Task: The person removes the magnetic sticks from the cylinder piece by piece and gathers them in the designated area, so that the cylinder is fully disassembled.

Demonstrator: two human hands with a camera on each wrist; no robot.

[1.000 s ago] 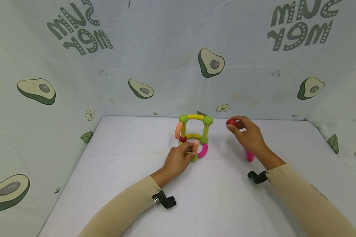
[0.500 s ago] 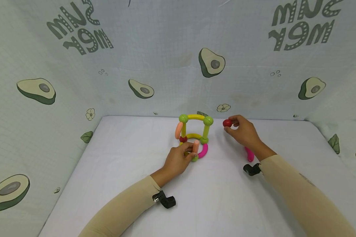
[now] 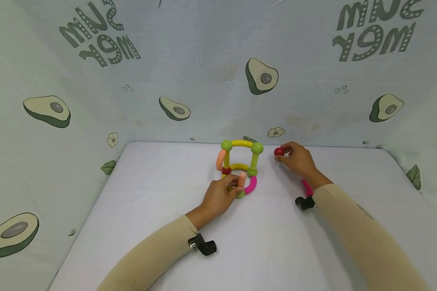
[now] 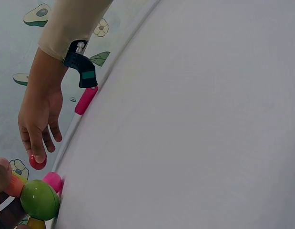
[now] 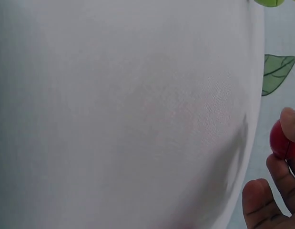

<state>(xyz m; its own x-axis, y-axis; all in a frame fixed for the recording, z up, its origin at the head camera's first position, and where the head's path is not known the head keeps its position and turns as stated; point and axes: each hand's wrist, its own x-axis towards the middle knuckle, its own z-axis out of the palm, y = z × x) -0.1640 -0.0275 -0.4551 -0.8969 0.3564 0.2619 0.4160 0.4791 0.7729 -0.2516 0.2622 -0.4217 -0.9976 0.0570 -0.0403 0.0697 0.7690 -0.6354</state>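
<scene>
A frame of coloured rods and balls stands on the table, with green balls point(image 3: 257, 148) at its upper corners, yellow rods point(image 3: 242, 143) between and a red ball point(image 3: 226, 170) lower left. My left hand point(image 3: 216, 198) holds the frame's near side by an upright peach rod point(image 3: 242, 178), just above a green ball point(image 4: 40, 200). To the right of the frame and apart from it, my right hand point(image 3: 299, 161) pinches a loose red ball point(image 3: 278, 151) between thumb and fingers. The right wrist view shows that red ball point(image 5: 279, 141) at its edge.
A magenta curved rod point(image 3: 307, 188) lies on the white table point(image 3: 262, 250), partly hidden by my right wrist. Another peach rod point(image 3: 220, 160) juts from the frame's left side. Behind the table hangs a printed cloth point(image 3: 211, 81).
My right hand has moved a little left, bringing the red ball nearer the frame, and the forearm has swung left too. The left hand and the frame have stayed in place.
</scene>
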